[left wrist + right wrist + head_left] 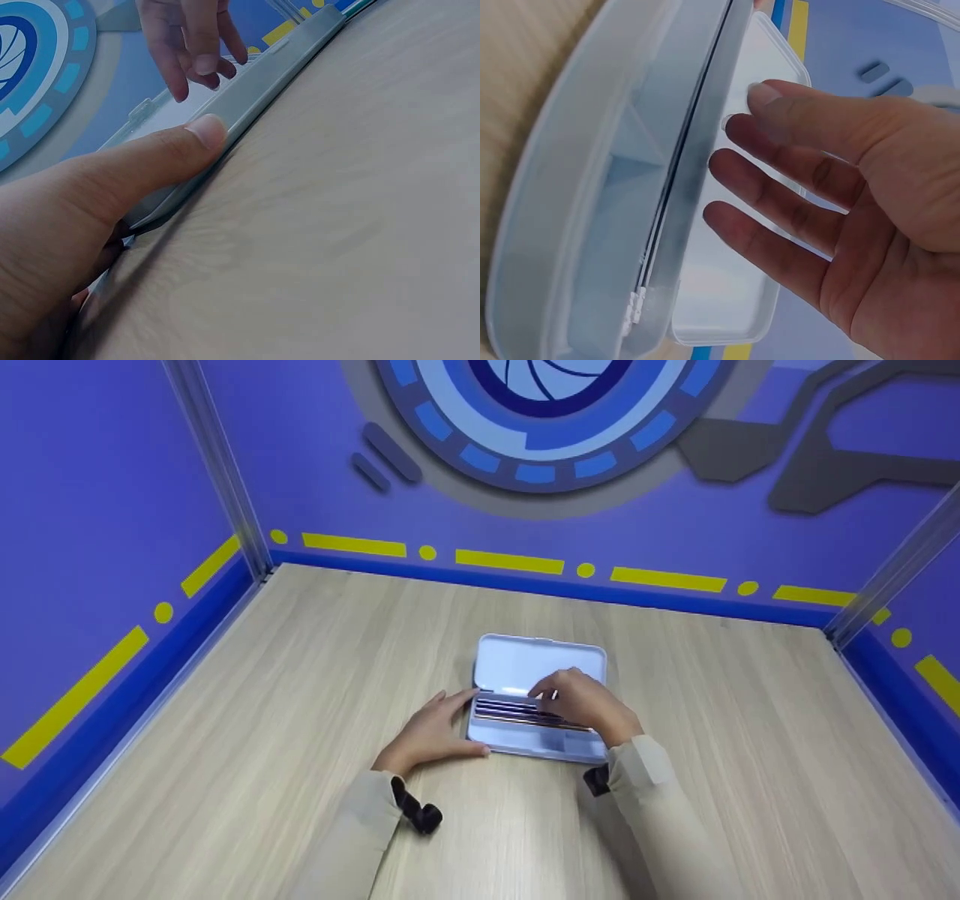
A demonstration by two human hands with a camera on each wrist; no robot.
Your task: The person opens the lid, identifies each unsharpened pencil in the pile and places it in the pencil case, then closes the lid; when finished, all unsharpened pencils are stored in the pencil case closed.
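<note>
A pale pencil case (517,741) lies on the table with its lid (514,660) folded back. Several slim dark sticks, like pencils (510,711), lie side by side in its tray; their exact kind is too small to tell. My left hand (431,735) holds the case's left end, the thumb (172,154) along the front wall and the fingers toward the hinge. Above the tray near the hinge is my right hand (589,705). Its fingers (772,184) are spread and slightly bent, with nothing between them in the right wrist view.
The wooden table (300,675) is bordered by blue panels (322,502) at the back and sides. Metal posts (225,472) stand at its far corners. A small divider (637,142) crosses the front compartment of the case.
</note>
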